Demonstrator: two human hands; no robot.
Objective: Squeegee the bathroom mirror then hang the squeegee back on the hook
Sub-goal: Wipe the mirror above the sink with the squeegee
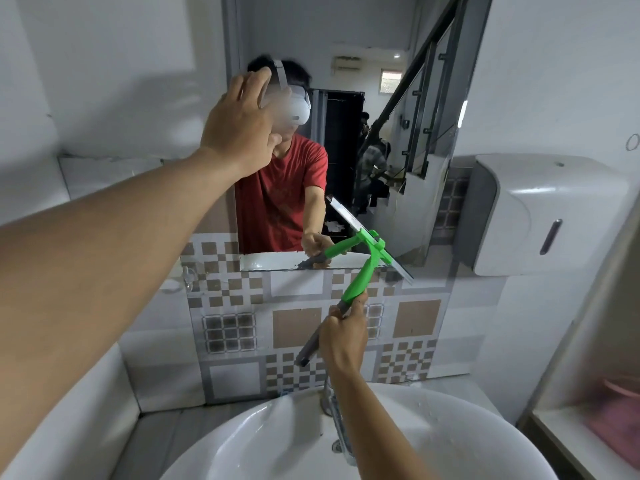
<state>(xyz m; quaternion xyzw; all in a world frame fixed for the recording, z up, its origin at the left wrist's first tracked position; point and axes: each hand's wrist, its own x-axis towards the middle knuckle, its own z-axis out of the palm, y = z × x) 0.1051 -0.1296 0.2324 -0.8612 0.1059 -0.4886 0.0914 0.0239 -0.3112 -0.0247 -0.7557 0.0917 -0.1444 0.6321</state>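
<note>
A green squeegee (363,275) with a grey handle end leans against the lower right part of the bathroom mirror (398,98). Its metal blade (398,265) runs diagonally across the mirror's bottom edge, and its twin shows in the glass. My right hand (343,337) is shut around the handle, below the green part. Near the mirror's upper left edge my left hand (239,123) is held up with fingers spread, holding nothing. A small clear hook (188,275) sits on the tiled wall, left of the mirror's lower corner.
A white round sink (450,441) with a chrome tap (332,407) lies below my right arm. A white paper dispenser (550,216) is mounted on the right wall. The wall under the mirror is patterned tile. A pink item sits at the far right.
</note>
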